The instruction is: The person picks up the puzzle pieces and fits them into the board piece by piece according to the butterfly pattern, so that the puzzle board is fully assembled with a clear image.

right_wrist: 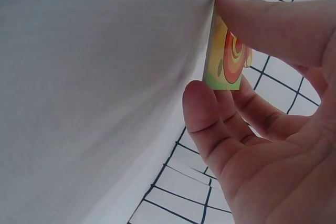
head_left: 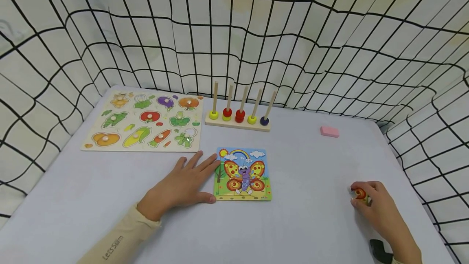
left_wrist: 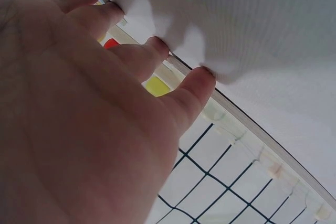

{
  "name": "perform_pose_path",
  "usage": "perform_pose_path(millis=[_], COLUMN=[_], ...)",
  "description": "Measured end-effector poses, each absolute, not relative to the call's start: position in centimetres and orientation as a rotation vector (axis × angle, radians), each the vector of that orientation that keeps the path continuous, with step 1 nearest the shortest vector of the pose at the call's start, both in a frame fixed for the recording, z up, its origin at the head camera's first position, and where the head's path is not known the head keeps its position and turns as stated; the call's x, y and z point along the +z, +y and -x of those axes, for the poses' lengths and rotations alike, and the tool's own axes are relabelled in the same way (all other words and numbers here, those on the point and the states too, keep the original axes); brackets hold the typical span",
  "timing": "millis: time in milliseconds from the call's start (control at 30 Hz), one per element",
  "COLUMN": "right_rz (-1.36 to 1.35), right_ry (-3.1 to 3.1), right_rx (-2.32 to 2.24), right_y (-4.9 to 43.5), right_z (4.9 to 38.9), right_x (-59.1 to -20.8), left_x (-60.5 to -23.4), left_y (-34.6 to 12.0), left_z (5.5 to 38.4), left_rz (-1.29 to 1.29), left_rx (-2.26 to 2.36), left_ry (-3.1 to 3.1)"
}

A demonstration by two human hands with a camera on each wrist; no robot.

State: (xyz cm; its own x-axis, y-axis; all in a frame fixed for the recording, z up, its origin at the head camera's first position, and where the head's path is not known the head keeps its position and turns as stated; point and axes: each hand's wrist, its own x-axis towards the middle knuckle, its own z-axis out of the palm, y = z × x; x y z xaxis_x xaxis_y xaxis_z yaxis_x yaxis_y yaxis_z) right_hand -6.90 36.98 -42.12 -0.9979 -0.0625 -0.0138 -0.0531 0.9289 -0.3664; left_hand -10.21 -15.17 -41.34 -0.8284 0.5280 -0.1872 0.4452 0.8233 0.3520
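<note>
In the head view my left hand (head_left: 179, 188) lies palm down on the white table, fingers spread. Its index fingertip and thumb tip are right at the left edge of a square butterfly picture puzzle (head_left: 243, 174). Far to the right, my right hand (head_left: 384, 211) pinches a small puzzle piece (head_left: 360, 194) by its edges, low over the tabletop. The right wrist view shows this puzzle piece (right_wrist: 228, 59) between thumb and fingers, with a red and yellow spiral and a green strip printed on it. The left wrist view shows the straight fingers of my left hand (left_wrist: 94, 98).
A vegetable peg puzzle board (head_left: 122, 117) lies at the back left. Beside it stands a wooden peg rack (head_left: 238, 123) with red, yellow and dark blue beads. A pink block (head_left: 329, 131) sits at the back right. Black netting (head_left: 231, 23) surrounds the table.
</note>
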Motion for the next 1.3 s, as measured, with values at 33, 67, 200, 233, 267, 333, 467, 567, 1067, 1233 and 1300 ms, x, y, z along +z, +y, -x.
perform_pose_path(millis=[33, 67, 200, 233, 267, 333, 467, 567, 1067, 1233, 1300], right_rz=[0.094, 0.099, 0.129, 0.135, 0.136, 0.13, 0.085, 0.026, -0.155, -0.206, -0.225], right_ry=[3.071, 3.087, 3.152, 3.165, 3.174, 3.174, 3.17, 3.151, 3.11, 3.075, 3.052], right_rx=[-0.58, -0.577, -0.571, -0.57, -0.569, -0.57, -0.562, -0.565, -0.598, -0.661, -0.693], right_y=[36.9, 36.9, 36.9, 36.9, 36.9, 36.9, 36.9, 36.8, 37.1, 37.2, 37.2], right_z=[6.8, 6.7, 6.5, 6.5, 6.5, 6.5, 6.7, 6.9, 7.0, 7.1, 7.2], right_x=[-42.2, -42.2, -42.4, -42.4, -42.4, -42.4, -42.4, -42.2, -41.3, -40.9, -40.7], left_x=[-41.3, -41.3, -41.2, -41.2, -41.2, -41.2, -41.2, -41.2, -41.4, -41.5, -41.5], left_y=[-15.2, -15.2, -15.1, -15.1, -15.1, -15.1, -15.2, -15.2, -15.2, -15.2, -15.2], left_z=[10.2, 10.2, 10.2, 10.2, 10.2, 10.2, 10.2, 10.2, 10.2, 10.2, 10.2], left_rz=[-0.743, -0.742, -0.739, -0.74, -0.739, -0.739, -0.734, -0.737, -0.727, -0.735, -0.733], left_rx=[0.428, 0.427, 0.423, 0.423, 0.422, 0.42, 0.422, 0.421, 0.439, 0.442, 0.445], left_ry=[2.728, 2.727, 2.726, 2.726, 2.727, 2.727, 2.726, 2.729, 2.726, 2.732, 2.729])
